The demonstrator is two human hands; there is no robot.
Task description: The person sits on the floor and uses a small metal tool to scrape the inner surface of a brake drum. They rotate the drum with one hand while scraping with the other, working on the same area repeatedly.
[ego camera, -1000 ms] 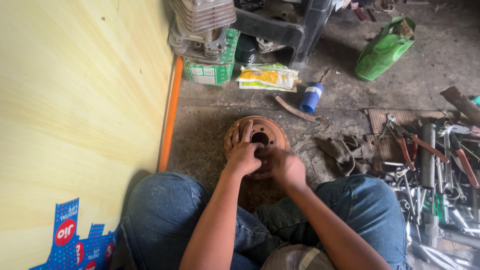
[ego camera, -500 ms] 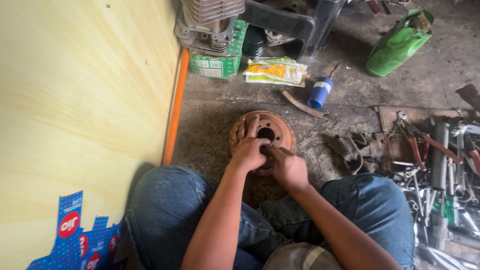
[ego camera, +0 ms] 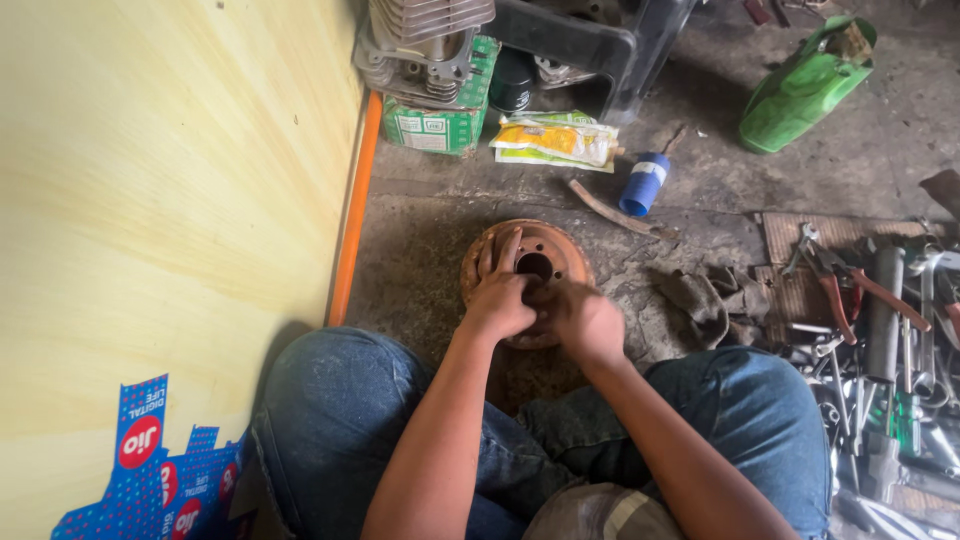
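Rust covers the round metal drum (ego camera: 545, 262) that lies flat on the concrete floor (ego camera: 420, 250), just ahead of the seated person's knees. Left hand (ego camera: 500, 295) rests on the drum's near left side, its fingers (ego camera: 508, 248) spread and laid flat over the face toward the centre hole. Right hand (ego camera: 585, 318) sits on the near right edge, touching the left hand; its fingers are curled under and blurred, so I cannot tell what, if anything, they pinch.

Beyond the drum, against the far side, a green and white carton (ego camera: 440, 125) stands under a grey finned engine part (ego camera: 425, 40). Just right of the carton lies a flat yellow and white pouch (ego camera: 555, 142), and right of that a small blue bottle (ego camera: 645, 182) with a white band rests on its side. A brown curved bar (ego camera: 610, 210) lies between the bottle and the drum. Far right at the top, a green plastic can (ego camera: 805, 85) lies tilted.

To the left rises a pale yellow board (ego camera: 170, 200) with an orange strip (ego camera: 355, 210) along its edge; a blue sticker (ego camera: 160, 460) with red circles sits at its lower corner. A dirty rag (ego camera: 710, 300) lies right of the drum, and beyond it a heap of tools (ego camera: 880, 330), with red-handled pliers (ego camera: 845, 285) on top.
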